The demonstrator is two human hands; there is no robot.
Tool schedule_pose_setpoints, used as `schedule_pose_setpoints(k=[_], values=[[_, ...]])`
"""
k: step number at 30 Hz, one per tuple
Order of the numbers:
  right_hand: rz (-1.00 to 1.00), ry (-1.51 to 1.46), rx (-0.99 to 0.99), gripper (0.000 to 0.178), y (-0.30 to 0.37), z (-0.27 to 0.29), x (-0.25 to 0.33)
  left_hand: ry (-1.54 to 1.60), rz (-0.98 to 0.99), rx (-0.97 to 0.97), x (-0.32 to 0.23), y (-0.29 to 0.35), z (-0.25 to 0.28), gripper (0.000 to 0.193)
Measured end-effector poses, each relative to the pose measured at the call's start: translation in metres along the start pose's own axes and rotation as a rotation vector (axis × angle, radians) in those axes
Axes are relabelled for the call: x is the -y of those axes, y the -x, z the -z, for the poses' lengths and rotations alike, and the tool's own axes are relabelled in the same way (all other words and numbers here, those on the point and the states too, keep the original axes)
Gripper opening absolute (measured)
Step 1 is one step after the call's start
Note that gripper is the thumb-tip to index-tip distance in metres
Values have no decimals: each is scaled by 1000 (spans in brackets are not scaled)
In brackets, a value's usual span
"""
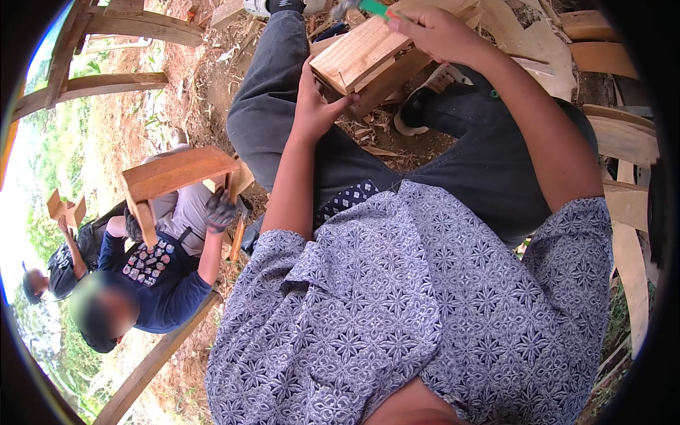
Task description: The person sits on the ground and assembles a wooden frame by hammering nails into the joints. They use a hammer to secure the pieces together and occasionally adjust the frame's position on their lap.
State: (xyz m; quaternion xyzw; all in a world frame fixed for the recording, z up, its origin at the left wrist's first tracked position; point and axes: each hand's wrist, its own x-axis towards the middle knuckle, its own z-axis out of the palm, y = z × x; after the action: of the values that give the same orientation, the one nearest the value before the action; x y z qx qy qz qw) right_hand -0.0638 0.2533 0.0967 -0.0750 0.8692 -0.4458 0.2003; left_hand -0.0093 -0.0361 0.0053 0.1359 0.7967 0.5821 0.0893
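– What is the person in the patterned shirt (340, 297) working on?
– A box-like assembly of pale boards (368, 53), sitting in front of the body between the dark trouser legs (265, 106). The left hand (319, 106) is clamping its near end, fingers lying along one side and thumb pressing near the lower corner.
– And the right hand (439, 39)?
– Its fingers are closing around the green handle of a hammer (374, 7), whose metal head is showing at the upper edge of view, apart from the wood.
– Which step are we seeing?
– Nailing, by the look of it: what seems to be a nail (341, 76) is standing near the board's near corner, though it is too small to be certain.
– What is the next move calling for?
– Probably a firm left grip, the thumb staying clear, and a square, measured stroke.
– Who else is working?
– At left, a co-worker (166, 283) in dark gloves (218, 211) is holding up an angular wooden frame (180, 172).
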Motion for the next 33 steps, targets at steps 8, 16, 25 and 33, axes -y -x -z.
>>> schedule_pose_setpoints(k=[8,16,25,33], values=[[81,89,200,50,15,-3,16,-18,-24,-11,-2,0,0,105],[240,111,-131,41,38,-4,46,65,-15,-5,6,-4,1,106],[295,15,-239,38,25,8,45,69,0,-71,13,-1,2,113],[280,117,-37,33,24,-2,46,4,-7,-34,14,2,4,109]])
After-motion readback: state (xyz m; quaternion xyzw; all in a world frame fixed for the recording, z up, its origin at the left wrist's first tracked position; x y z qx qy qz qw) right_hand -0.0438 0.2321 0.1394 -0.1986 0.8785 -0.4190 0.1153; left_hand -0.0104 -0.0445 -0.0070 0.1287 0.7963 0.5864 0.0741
